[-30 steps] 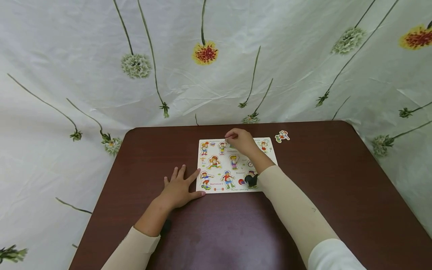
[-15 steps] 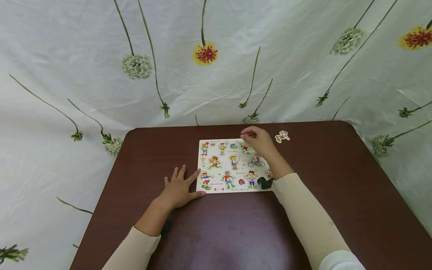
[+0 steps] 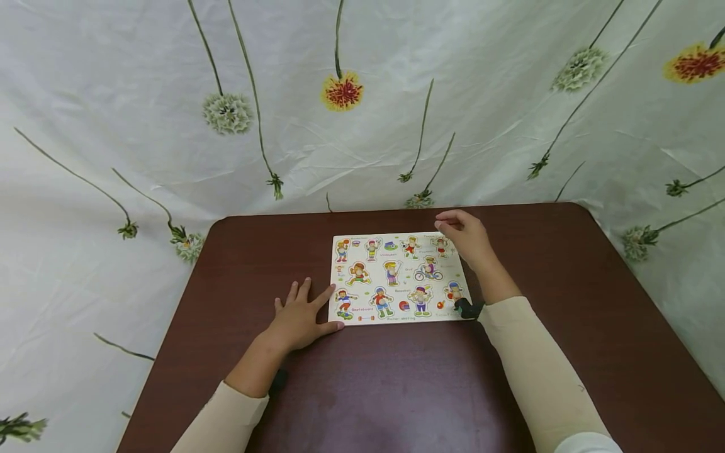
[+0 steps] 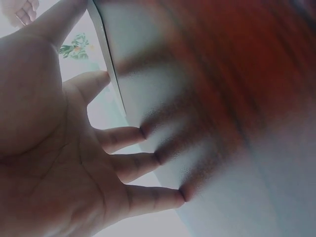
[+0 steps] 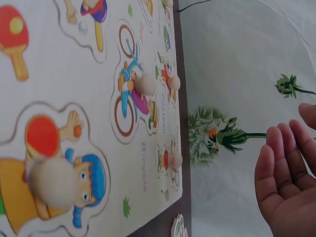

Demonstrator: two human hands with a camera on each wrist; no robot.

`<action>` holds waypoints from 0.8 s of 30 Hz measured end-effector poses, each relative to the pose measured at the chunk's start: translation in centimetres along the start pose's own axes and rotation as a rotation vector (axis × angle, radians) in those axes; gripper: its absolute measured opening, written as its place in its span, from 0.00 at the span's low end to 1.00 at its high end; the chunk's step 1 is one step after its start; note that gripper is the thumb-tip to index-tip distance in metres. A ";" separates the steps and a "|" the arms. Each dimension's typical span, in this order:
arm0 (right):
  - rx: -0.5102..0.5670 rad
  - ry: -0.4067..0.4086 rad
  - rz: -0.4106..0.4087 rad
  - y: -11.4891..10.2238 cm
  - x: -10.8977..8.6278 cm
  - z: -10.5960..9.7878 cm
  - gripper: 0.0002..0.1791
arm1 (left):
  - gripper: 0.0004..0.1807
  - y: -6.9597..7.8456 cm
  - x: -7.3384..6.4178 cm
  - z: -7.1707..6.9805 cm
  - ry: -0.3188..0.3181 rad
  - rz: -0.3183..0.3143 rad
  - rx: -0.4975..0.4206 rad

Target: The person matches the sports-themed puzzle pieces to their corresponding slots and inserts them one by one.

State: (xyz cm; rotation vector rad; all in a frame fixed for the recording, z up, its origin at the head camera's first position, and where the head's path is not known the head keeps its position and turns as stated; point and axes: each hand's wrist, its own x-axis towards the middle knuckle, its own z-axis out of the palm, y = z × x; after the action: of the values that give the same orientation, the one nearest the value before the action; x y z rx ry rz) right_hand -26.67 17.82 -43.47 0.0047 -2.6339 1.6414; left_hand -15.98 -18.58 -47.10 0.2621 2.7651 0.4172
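Observation:
A white knob puzzle board (image 3: 376,280) lies on the table, its recesses filled with painted sports figures. My left hand (image 3: 297,321) rests spread beside it, thumb and index fingertips at the board's left edge; in the left wrist view its fingertips (image 4: 180,197) touch the tabletop. Above the board's far right corner hovers my right hand (image 3: 467,239), fingers loosely bent and holding nothing in the right wrist view. Close up there, the bicycle piece (image 5: 129,94) and table-tennis piece (image 5: 91,180) show round wooden knobs. A loose puzzle piece (image 5: 178,227) lies past the board's edge, hidden in the head view.
The dark brown table (image 3: 374,390) extends around the board on every side. Behind it hangs a pale cloth (image 3: 374,151) printed with flowers. A small black device (image 3: 467,308) at my right wrist overlaps the board's near right corner.
My right hand has moved right across the far side of the board to its right corner, now covering the loose piece in the head view. My left hand stays in place.

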 end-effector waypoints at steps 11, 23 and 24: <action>-0.020 0.096 0.044 1.8 0.7 -2.6 0.19 | 0.48 -0.2 -0.1 0.1 0.002 0.004 0.003; -0.126 0.087 0.113 4.4 2.1 -4.6 0.19 | 0.48 0.0 0.1 0.0 0.001 0.002 0.002; -0.134 0.085 0.116 4.6 2.3 -4.7 0.19 | 0.48 0.0 0.1 0.0 0.000 0.001 0.001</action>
State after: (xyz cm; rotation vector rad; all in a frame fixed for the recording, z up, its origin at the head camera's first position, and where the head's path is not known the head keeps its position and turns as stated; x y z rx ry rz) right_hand -28.91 24.08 -45.44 -0.2211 -2.7193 1.4563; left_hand -16.04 -18.59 -47.16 0.2635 2.7655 0.4157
